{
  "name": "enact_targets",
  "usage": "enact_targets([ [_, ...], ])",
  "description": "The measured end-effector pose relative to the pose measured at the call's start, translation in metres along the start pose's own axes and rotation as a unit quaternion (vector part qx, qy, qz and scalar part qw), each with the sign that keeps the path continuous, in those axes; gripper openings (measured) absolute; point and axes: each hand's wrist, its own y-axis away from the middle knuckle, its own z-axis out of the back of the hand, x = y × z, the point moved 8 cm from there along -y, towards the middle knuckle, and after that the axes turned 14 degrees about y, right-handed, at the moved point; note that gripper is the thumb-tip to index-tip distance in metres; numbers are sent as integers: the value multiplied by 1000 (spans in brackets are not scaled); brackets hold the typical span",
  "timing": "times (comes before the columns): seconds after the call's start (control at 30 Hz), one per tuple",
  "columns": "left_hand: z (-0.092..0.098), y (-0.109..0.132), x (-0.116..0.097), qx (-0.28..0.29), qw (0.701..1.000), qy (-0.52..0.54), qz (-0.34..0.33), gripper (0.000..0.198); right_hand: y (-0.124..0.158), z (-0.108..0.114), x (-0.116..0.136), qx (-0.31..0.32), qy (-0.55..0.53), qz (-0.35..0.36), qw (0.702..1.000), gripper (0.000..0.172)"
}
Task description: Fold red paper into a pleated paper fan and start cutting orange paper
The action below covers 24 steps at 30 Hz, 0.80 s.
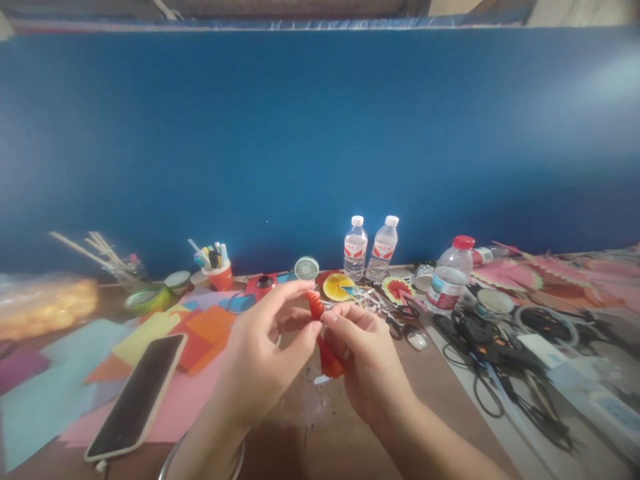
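Note:
Both hands meet over the middle of the table around a strip of red-orange pleated paper [330, 358]. My left hand [273, 340] pinches its upper end between thumb and fingers. My right hand [363, 340] is closed on the paper's middle, just below, with thumb against fingers; part of the paper is hidden behind it. The lower end of the folded paper fans out slightly under the hands. Beyond them lie a yellow paper fan [339, 287] and a smaller red fan with a pale edge [398, 290].
A phone [137, 393] rests on coloured paper sheets [60, 373] at left. Behind stand a cup of pens [219, 275], a small fan [307, 268] and two water bottles [355, 248]. At right are a red-capped bottle [450, 277], scissors [395, 327] and tangled black cables [480, 340].

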Motion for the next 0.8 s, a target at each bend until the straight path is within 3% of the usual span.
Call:
enact_targets([
  [0.27,9,-3,4,-49,998,26,31,19,3,2,0,-28,70,12,997,22],
  [0.53,13,-2,15,-74,992,61,81,22,0,3,7,-48,135,37,989,16],
  [0.8,17,-2,13,-102,987,49,113,26,1,3,10,-57,213,44,974,23],
])
